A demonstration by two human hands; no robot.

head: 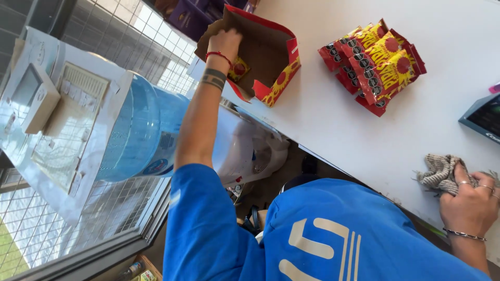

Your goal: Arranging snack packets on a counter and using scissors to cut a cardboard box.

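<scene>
A single head-worn view is given, tilted sideways, aimed down and close over the white flat countertop [437,119].

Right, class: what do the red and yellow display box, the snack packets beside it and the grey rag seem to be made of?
Red and yellow display box: probably cardboard, with a dull brown unprinted inside and creased flaps.
Red and yellow snack packets: likely plastic film, glossy with crimped ends.
Grey rag: looks like knitted cotton, ribbed, frayed and matt.

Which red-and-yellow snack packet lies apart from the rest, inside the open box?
The single snack packet in the open cardboard box, beside the left hand; the others sit together in a pile on the white counter.
</scene>
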